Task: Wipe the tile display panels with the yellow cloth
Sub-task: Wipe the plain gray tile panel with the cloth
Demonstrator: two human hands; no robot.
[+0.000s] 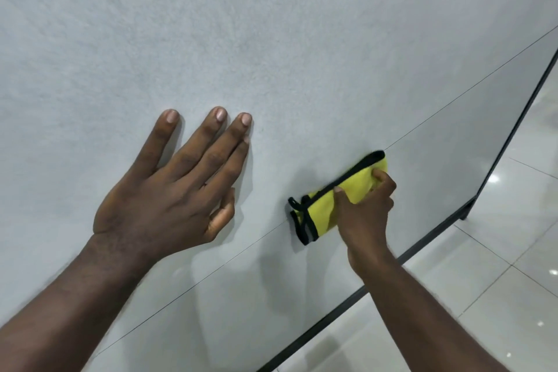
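Observation:
A large pale grey tile display panel (271, 39) fills most of the view, with a thin joint line running diagonally across it. My left hand (175, 190) lies flat on the panel with fingers straight and spread. My right hand (367, 208) grips a folded yellow cloth (326, 205) with black edging and presses it against the panel right on the joint line. The fingers curl over the cloth's right half; its left end sticks out free.
A dark metal frame (513, 142) borders the panel on the right and along its lower edge, with a small foot at the corner. Beyond it lies a glossy white tiled floor (498, 281) reflecting ceiling lights.

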